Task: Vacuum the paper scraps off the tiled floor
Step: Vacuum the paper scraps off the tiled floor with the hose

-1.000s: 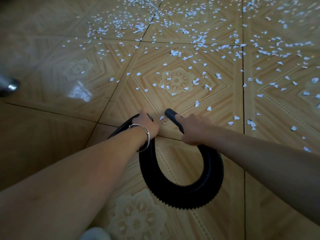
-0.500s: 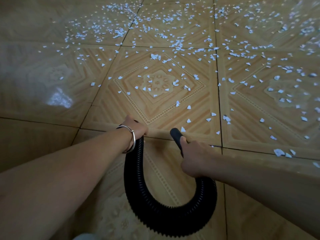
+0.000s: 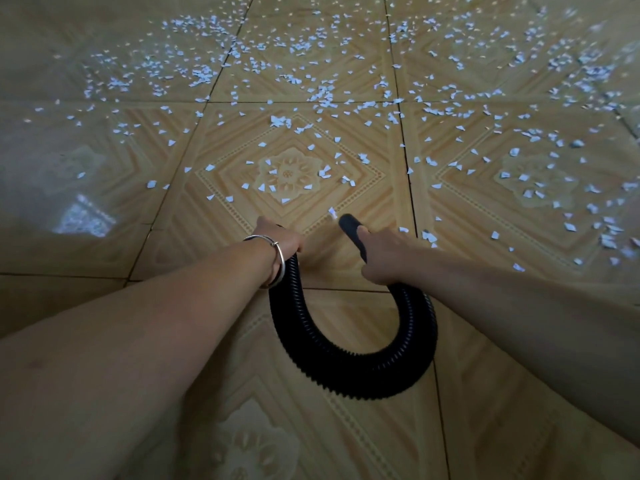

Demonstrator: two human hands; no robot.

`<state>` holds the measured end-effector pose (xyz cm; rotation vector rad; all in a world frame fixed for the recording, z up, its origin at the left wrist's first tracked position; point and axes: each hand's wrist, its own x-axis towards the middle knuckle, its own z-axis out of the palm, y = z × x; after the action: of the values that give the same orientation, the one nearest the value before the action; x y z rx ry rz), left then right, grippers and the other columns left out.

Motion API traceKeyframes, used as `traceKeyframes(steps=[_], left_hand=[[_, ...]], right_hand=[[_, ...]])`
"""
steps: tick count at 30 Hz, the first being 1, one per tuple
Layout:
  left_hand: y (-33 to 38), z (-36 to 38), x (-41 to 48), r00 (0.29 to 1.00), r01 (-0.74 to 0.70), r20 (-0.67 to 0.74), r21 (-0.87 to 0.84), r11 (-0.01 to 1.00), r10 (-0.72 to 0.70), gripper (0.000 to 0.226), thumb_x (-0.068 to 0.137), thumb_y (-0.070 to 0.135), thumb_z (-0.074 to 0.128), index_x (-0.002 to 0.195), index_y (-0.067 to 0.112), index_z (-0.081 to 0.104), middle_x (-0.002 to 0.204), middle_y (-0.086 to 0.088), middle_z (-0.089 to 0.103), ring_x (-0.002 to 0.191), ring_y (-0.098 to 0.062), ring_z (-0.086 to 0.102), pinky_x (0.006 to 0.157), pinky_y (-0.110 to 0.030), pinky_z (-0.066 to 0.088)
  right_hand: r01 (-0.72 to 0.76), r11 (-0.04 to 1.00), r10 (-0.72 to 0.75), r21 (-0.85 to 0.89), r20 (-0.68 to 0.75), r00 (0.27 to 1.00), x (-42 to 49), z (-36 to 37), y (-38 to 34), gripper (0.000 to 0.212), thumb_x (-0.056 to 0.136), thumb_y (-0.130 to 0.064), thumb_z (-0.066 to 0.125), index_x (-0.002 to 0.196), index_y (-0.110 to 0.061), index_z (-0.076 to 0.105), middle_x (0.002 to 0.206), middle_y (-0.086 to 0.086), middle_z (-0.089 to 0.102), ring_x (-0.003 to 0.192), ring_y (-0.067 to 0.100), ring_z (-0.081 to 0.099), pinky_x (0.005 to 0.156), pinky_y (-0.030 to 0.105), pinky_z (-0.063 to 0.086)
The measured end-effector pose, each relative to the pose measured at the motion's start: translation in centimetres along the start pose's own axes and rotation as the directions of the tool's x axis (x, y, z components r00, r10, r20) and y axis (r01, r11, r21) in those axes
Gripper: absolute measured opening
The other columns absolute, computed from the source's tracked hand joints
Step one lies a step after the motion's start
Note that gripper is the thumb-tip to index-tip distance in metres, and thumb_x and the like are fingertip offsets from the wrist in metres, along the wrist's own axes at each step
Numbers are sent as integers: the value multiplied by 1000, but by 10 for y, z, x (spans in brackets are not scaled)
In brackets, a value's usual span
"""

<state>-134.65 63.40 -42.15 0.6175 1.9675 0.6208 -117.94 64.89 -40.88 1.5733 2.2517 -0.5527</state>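
Scraps: small white torn paper scraps [image 3: 313, 95] cover the tan patterned tiled floor [image 3: 104, 247] beyond the hose, one at its tip
Hose: our black ribbed vacuum hose [image 3: 349, 370] loops in a U
Left hand [image 3: 282, 242]: wrapped around hose, silver bangle [image 3: 273, 261] on wrist
Right hand [image 3: 381, 256]: clenched on hose near its smooth black nozzle [image 3: 351, 228]

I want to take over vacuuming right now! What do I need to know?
Left hand: closed around the black ribbed hose, which loops in a U toward you.
Right hand: gripping the hose just behind the nozzle, which points forward, low over the tiled floor.
One paper scrap sits right at the nozzle tip.
Done: the tiles nearest you look free of scraps.
Left: nearly everything. Paper scraps cover the tiles ahead, thickest far off and to the right.
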Motion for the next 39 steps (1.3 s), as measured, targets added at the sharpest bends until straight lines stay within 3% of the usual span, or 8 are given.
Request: traceKeyframes(steps=[5,8,11,18,23,31,37,39], left_hand=[[9,1,14,999,-26,40,22,999,25,74,76,0,61,139,14,24,114,-23,53,99,-36,60,87,-44,51],[13,4,17,995,-63,79,69,996,57,73,76,-1,60,138,14,26,115,-22,52,90,-34,57,82,-41,50],[12,15,15,990,-86,124,139,987,69,70,76,0,60,136,15,27,115,-21,51,95,-35,59,81,-40,50],[22,45,-1,974,-148,186,110,983,126,64,74,1,59,130,10,30,104,-19,51,82,-32,54,69,-37,46],[25,60,-3,967,-168,221,165,972,129,73,75,3,58,137,22,26,118,-24,52,103,-40,59,82,-44,50],[22,80,-18,970,-174,211,235,956,124,78,80,7,56,144,28,16,127,-19,48,111,-38,56,93,-48,49],[9,103,-45,967,-206,221,397,895,124,85,81,11,60,148,28,9,115,-17,51,96,-35,59,73,-36,52],[9,104,-51,971,-214,193,419,882,144,83,81,13,60,147,27,11,113,-17,51,95,-35,59,76,-38,53]], right_hand=[[13,1000,-13,-1,11,1000,18,-11,-16,57,92,-19,52,144,-15,27,119,12,51,103,28,53,69,32,40],[-36,997,33,72,40,999,-1,0,-11,55,90,-19,56,139,-13,31,103,9,48,91,25,52,66,32,41],[-130,986,124,102,61,990,-37,22,2,58,88,-21,57,139,-14,29,107,8,52,87,22,51,60,31,42],[-336,924,328,186,71,942,-57,21,45,45,86,-22,59,125,-10,40,122,12,48,110,31,52,83,38,46],[-252,961,244,113,76,967,-40,16,45,61,89,-20,58,141,-11,28,122,15,47,109,32,51,78,35,47],[-294,955,293,28,52,955,-79,22,82,42,88,-18,54,127,-12,39,115,11,53,105,29,54,76,35,46],[-144,989,141,27,86,986,-102,41,80,64,87,-20,58,142,-17,25,111,11,54,95,26,55,65,32,43],[-122,992,120,37,55,991,-94,37,84,64,89,-20,57,144,-18,24,107,11,53,95,26,55,66,33,44]])
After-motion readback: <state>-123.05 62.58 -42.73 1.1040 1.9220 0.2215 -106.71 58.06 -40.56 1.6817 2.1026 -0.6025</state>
